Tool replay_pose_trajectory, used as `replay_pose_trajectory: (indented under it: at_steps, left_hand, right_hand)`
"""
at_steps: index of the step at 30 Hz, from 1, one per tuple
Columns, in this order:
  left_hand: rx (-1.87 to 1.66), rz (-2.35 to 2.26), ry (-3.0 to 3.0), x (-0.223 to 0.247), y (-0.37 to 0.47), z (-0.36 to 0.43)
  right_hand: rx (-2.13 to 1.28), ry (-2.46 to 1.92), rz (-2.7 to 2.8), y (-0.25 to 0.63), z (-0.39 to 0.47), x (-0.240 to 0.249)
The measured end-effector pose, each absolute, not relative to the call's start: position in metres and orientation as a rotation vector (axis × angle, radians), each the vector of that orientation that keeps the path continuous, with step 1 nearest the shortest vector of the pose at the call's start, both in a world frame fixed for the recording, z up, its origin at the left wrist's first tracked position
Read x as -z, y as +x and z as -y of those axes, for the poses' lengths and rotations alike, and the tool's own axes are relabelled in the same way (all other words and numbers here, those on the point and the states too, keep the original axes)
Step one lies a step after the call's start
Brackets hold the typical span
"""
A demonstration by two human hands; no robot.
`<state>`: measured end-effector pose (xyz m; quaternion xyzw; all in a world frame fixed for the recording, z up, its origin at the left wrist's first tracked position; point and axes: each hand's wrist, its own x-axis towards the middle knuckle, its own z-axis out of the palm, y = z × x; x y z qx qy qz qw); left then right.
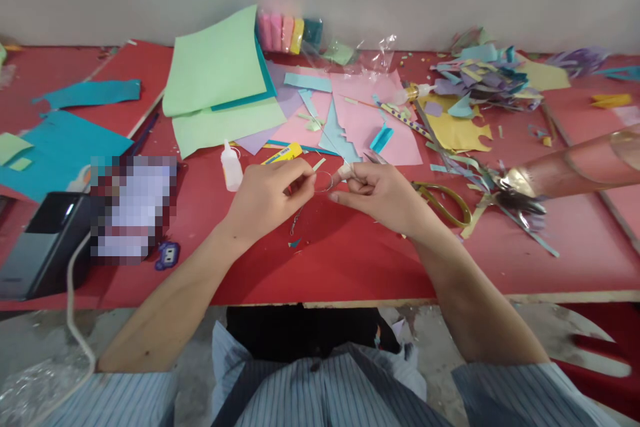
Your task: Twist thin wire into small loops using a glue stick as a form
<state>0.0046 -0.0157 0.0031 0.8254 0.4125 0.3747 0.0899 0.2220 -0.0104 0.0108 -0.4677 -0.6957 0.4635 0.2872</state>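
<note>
Wire ring [331, 181]: located between the two hands, above the red table [345, 267], thin and roughly round. Through the head camera I read the left hand [274, 197] as pinching the ring's near side, thumb and forefinger together on the wire. The right hand [385, 193] sits just beside the ring's other side, thumb and forefinger drawn close; I cannot tell whether they clamp the wire. I note a pale wrap [345, 171] around one of its fingers. A short chain [294, 223] hangs or lies just below the left hand; I cannot tell which.

Surroundings: I log a white squeeze bottle [231, 168] upright near the left hand, with a yellow glue stick [283, 154] beyond the knuckles. Scissors with yellowish handles [463, 207] lie beside the right wrist. Farther back I record pale green sheets [215, 67], pink paper [405, 140], a rolled blue piece [381, 138] and, to the right, a heap of shredded strips [485, 83]. Left side: a phone [135, 207], screen pixelated.
</note>
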Motion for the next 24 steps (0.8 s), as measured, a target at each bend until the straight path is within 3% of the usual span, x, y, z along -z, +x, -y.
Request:
replay_pose_trajectory:
  at_steps: [24]
  left_hand:
    - [-1.233,-1.201,2.326,-0.0039,0.0117,0.0196]
  right_hand:
    - [-0.965,-1.251,1.867,0.2181,0.0126,-0.0039]
